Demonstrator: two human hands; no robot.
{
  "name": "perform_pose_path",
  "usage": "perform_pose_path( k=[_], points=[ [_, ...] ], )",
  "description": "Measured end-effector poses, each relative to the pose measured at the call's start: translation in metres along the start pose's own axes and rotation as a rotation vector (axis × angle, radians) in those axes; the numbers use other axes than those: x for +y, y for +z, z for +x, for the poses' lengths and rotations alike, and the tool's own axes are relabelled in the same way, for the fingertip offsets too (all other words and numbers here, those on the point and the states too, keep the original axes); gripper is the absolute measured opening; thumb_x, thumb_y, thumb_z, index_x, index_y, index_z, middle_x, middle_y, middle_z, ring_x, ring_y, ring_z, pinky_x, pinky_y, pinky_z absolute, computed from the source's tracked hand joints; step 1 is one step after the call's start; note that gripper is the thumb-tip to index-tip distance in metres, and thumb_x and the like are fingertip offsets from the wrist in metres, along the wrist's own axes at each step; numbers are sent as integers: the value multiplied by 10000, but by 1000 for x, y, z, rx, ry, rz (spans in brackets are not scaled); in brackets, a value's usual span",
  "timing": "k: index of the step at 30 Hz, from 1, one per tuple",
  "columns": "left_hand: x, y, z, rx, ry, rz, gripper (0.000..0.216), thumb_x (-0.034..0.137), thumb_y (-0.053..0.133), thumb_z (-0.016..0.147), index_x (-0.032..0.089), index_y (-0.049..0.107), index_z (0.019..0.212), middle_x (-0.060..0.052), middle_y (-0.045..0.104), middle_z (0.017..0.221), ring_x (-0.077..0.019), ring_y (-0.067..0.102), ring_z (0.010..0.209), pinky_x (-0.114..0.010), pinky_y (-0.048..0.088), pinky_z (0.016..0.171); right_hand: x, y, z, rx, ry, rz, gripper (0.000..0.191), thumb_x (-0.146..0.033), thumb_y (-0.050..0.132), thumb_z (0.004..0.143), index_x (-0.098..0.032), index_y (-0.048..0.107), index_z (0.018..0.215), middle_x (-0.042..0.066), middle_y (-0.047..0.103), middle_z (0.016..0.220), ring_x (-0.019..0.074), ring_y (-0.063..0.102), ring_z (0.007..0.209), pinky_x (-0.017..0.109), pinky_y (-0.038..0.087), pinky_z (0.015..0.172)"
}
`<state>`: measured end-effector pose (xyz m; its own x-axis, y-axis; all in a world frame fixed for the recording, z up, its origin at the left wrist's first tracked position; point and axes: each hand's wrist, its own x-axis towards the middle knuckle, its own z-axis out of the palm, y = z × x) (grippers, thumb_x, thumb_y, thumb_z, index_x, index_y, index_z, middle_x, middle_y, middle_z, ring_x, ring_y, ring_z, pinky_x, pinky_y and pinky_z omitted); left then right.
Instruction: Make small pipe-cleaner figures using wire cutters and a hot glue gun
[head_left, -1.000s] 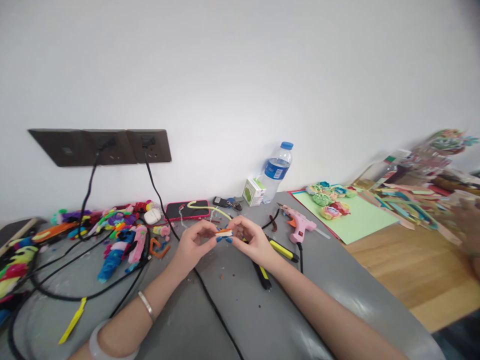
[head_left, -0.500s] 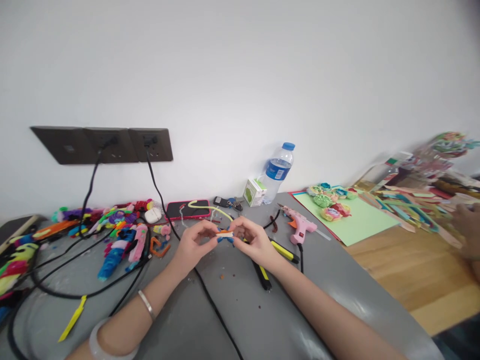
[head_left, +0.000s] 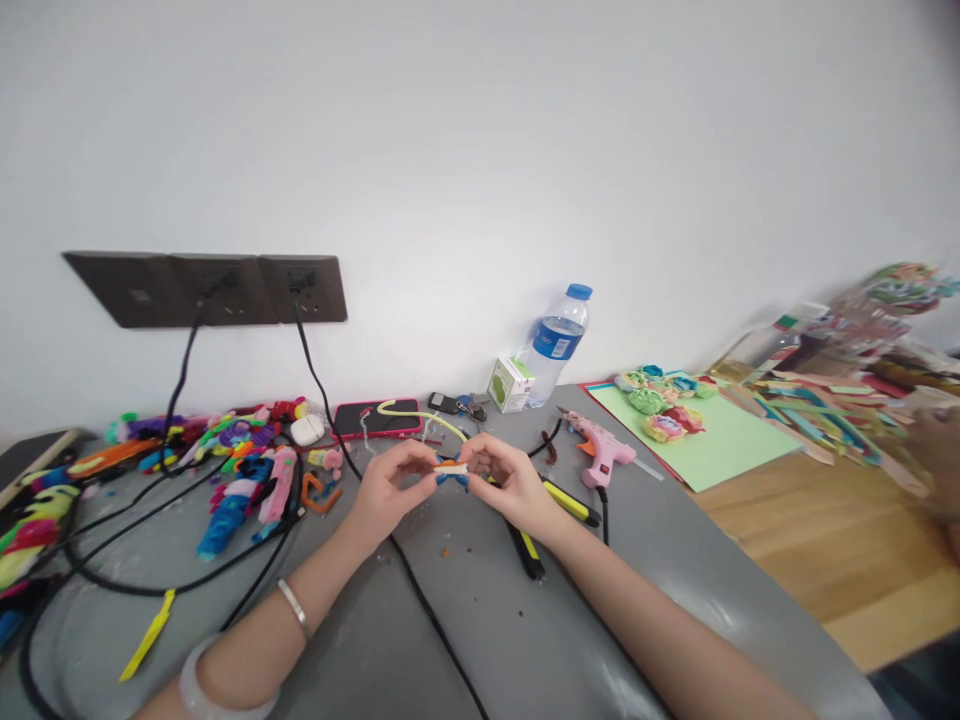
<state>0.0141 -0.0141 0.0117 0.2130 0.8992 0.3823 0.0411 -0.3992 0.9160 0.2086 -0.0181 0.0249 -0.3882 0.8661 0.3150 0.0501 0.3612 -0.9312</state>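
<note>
It looks like a craft room, with a pink glue gun (head_left: 602, 455), paper flowers (head_left: 646, 402), paper strips (head_left: 821, 412) and bright fuzzy shapes (head_left: 232, 508) around.

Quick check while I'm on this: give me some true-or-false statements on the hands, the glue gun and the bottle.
1. The left hand and the right hand both hold a small orange-and-white piece. True.
2. The pink hot glue gun lies to the right of both hands. True.
3. The hot glue gun rests on the green paper. False: it lies on the gray table.
4. The plastic bottle stands beside a small green-and-white box. True.
5. The plastic bottle's cap is red. False: it is blue.
</note>
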Motion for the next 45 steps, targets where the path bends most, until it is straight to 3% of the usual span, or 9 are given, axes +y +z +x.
perform_pose_path(
  k=[24,45],
  points=[
    [-4,-1,0,-16,-1,-72,59,190,671,761,170,640,807,-16,643,786,-139,613,731,-249,506,711,6,-1,-1,-23,17,14,120,-288,600,885,-189,567,944,-10,520,746,123,462,644,242,370,602],
    [-2,-1,0,-36,-21,-45,54,186,660,763,165,637,807,-23,644,796,-138,601,736,-244,494,708,5,-1,0,-28,35,9,126,-291,610,878,-189,576,944,-6,535,746,124,471,647,241,378,602]
  ],
)
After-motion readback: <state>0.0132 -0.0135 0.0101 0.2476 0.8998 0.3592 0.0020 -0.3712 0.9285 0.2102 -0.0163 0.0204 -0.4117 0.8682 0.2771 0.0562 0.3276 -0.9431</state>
